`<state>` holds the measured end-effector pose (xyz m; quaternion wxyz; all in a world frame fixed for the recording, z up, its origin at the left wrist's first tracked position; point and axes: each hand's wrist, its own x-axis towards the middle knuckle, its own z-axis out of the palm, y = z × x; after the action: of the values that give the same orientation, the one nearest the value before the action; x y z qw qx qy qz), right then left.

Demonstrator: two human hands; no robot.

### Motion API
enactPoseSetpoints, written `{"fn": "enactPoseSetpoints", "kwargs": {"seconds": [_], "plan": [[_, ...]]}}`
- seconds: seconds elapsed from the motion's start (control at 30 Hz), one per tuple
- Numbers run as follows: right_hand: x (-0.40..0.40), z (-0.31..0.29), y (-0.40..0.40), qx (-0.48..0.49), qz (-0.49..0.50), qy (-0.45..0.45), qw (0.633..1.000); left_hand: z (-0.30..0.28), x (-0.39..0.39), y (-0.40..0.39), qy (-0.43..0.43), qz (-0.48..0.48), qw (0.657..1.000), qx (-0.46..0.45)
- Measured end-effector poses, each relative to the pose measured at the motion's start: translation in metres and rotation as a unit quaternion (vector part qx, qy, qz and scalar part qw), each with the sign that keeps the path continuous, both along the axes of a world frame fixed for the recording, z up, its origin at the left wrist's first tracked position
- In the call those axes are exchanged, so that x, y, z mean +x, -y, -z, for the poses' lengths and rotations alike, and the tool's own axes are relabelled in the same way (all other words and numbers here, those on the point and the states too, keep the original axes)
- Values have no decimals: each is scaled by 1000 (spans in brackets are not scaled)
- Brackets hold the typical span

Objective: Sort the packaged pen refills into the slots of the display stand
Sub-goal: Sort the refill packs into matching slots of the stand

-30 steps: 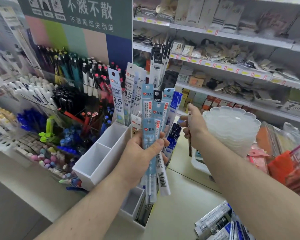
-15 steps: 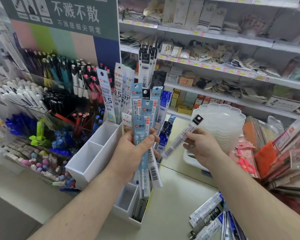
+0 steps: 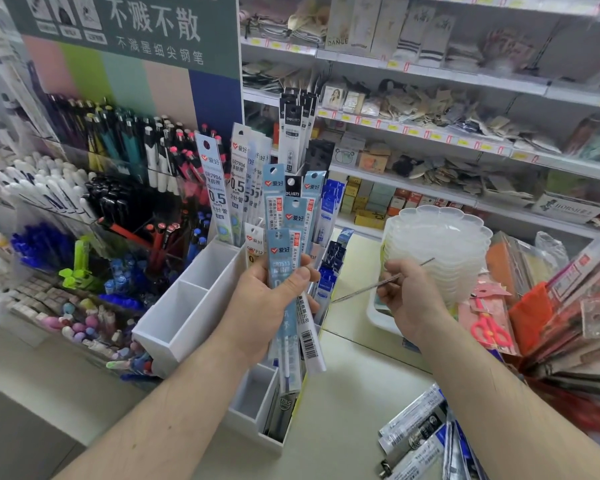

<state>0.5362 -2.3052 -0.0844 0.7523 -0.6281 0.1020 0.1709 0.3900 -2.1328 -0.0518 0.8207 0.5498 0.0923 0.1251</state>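
Note:
My left hand (image 3: 267, 303) grips a fanned bundle of light-blue packaged pen refills (image 3: 284, 258), held upright in front of the white display stand (image 3: 187, 306). The stand has open slots at its left; other refill packs (image 3: 238, 174) stand in its rear slots. A lower front slot (image 3: 253, 393) holds a dark pack. My right hand (image 3: 409, 299) pinches a single thin refill pack (image 3: 364, 289), seen edge-on and lying almost level, to the right of the bundle. More packaged refills (image 3: 416, 434) lie on the counter at bottom right.
A stack of clear scalloped plastic trays (image 3: 437, 244) stands just behind my right hand. Racks of pens (image 3: 118, 150) and erasers fill the left. Red-handled scissors (image 3: 489, 330) and packaged goods crowd the right edge. Store shelves run along the back.
My right hand has pulled one refill pack away from the stand, lowered it and turned it edge-on. My left hand has kept the bundle in place.

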Motion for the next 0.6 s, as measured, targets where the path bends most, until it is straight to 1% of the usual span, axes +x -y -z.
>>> {"fn": "enactPoseSetpoints", "kwargs": {"seconds": [0.1,0.23,0.33,0.4,0.5,0.6], "plan": [[-1,-3,2,-24,-10,27,999,1,0,-1,1,1,1000,-3],[-1,-16,6,-69,-56,99,991,2,0,-1,-3,-2,1000,6],[2,-31,8,-81,-78,146,983,1,0,1,-11,-7,1000,15],[6,-43,6,-93,-72,188,975,-1,-2,5,-13,-11,1000,24],[15,-70,-5,-114,-37,251,961,-14,-4,9,3,-20,999,36],[24,-100,-24,-88,-25,300,950,-33,-5,9,41,-46,998,27]]}}
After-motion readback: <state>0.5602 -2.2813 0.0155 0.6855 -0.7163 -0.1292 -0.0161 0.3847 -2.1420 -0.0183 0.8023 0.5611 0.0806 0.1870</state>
